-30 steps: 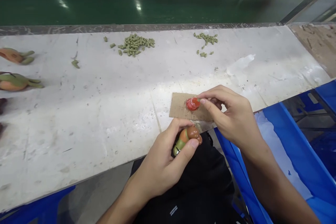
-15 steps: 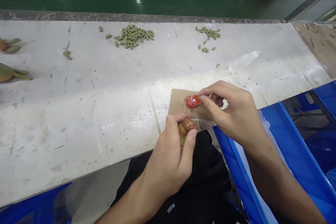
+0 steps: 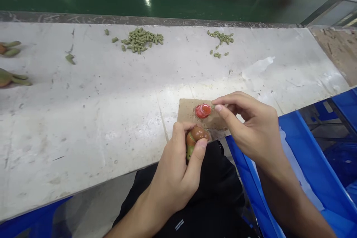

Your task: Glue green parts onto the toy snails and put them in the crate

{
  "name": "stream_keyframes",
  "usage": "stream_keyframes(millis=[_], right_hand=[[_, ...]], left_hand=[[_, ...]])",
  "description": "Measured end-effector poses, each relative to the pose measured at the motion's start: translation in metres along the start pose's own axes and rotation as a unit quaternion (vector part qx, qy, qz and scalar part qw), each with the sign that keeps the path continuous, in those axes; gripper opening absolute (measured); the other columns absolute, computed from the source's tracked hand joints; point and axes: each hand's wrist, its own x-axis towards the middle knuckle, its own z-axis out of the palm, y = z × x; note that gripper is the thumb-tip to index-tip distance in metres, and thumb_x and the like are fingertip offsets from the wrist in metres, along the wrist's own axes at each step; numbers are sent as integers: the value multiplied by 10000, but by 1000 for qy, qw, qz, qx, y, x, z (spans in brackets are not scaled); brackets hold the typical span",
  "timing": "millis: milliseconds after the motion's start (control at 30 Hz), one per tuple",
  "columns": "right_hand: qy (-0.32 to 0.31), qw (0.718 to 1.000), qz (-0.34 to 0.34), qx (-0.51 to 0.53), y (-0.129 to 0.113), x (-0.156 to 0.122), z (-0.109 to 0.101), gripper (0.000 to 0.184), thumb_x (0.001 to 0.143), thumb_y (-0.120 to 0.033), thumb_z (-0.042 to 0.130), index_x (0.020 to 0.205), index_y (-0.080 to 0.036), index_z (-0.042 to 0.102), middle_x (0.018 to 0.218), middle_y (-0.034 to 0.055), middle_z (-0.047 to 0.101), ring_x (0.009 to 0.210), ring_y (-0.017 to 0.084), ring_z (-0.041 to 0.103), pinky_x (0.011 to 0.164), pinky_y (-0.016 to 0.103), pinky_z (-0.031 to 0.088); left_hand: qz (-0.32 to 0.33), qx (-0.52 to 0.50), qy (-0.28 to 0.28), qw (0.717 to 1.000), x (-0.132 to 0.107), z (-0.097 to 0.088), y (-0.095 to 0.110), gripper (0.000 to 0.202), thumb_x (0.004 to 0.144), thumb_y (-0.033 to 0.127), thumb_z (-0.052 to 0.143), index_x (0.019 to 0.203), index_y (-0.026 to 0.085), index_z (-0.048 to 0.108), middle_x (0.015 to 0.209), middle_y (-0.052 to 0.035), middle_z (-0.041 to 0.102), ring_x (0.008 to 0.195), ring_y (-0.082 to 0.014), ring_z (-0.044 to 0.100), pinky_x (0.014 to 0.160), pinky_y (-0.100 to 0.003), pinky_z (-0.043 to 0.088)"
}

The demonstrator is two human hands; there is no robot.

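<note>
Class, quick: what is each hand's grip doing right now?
Left hand: closed, holding a brown-and-green toy figure.
Right hand: pinched almost shut beside a red disc; whether it holds anything cannot be told.

The left hand (image 3: pixel 174 171) sits low in the view, its fingers (image 3: pixel 178 130) curled closed and the thumb (image 3: pixel 199 152) pressed across from them in a firm, rounded grip. The right hand (image 3: pixel 252 130) is raised and turned inward, with its thumb (image 3: pixel 219 108) and forefinger (image 3: pixel 227 97) meeting at the tips in a pinch, the remaining fingers loosely bent behind. Both bare forearms (image 3: pixel 295 200) angle in from the bottom of the view, the wrists slightly bent.
</note>
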Motion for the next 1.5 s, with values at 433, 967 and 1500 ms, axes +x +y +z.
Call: stream_keyframes(millis=[433,967,1500], right_hand=[[-12,932,182,315,-5,-39,23,123,1056,-242,903,1070,-353,957,1035,-24,915,930,152,890,849,210,749],[-2,951,156,267,-5,-43,25,187,1049,-192,896,1073,-369,951,1063,-43,913,988,151,882,869,218,738],[-115,974,84,178,-20,-15,-4,180,1046,-270,897,1187,-366,952,1141,19,913,1013,251,875,833,376,735]], left_hand=[[20,-103,-48,993,-3,-16,-8,241,1246,352,625,1466,436,678,1254,44,788,1140,-158,747,1035,-270,605],[39,-75,-56,995,0,-16,-5,244,1228,277,645,1431,406,688,1147,51,772,1018,-142,726,936,-262,598],[37,-114,-49,992,-11,-20,-19,280,1261,337,560,1507,441,643,1198,12,732,1063,-184,695,976,-315,586]])
